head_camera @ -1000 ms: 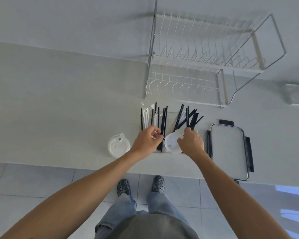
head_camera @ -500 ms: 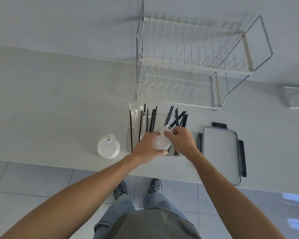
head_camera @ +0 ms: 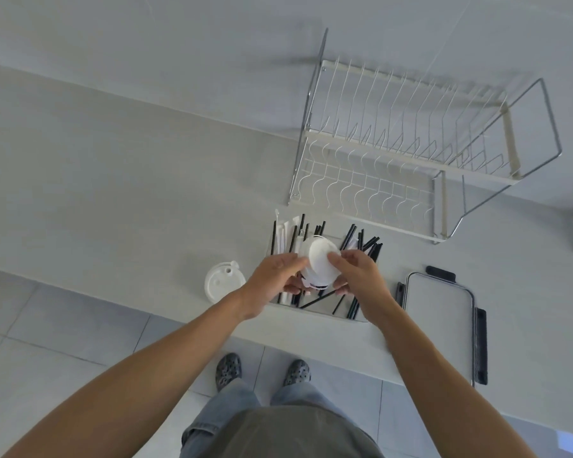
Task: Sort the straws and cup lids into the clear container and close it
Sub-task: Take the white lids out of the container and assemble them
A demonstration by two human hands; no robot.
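no brand, label or writing readable anywhere in the frame. both hands meet at frame centre over the clear container (head_camera: 315, 310), holding a white cup lid (head_camera: 321, 263) between them. left hand (head_camera: 275, 279) grasps the lid's left edge with curled fingers; right hand (head_camera: 358, 276) pinches its right side, thumb on the flat face. lid is tilted up on edge, flat face toward the camera, more white lid material stacked right under it. container sits on the white counter (head_camera: 113, 193) near the front edge, long axis running left to right in the frame; its walls are hard to make out.

black straws (head_camera: 353, 233) stand or lean in the container, long axes running roughly from lower frame toward upper frame, tips fanning toward the upper right; a few lie slanted across the bottom near the lower centre. white wrapped straws (head_camera: 282, 233) at the container's left side point the same way, near vertical in the frame.

second white cup lid (head_camera: 224, 282) lies flat on the counter just left of the container, apart from it, small tab at its top edge. container cover (head_camera: 439, 312) with black latches lies flat at the right, long axis up-down in the frame, not on the container. wire dish rack (head_camera: 411, 150) sits upper right, behind the container. grey shoes (head_camera: 228, 370) on tiled floor at the bottom.
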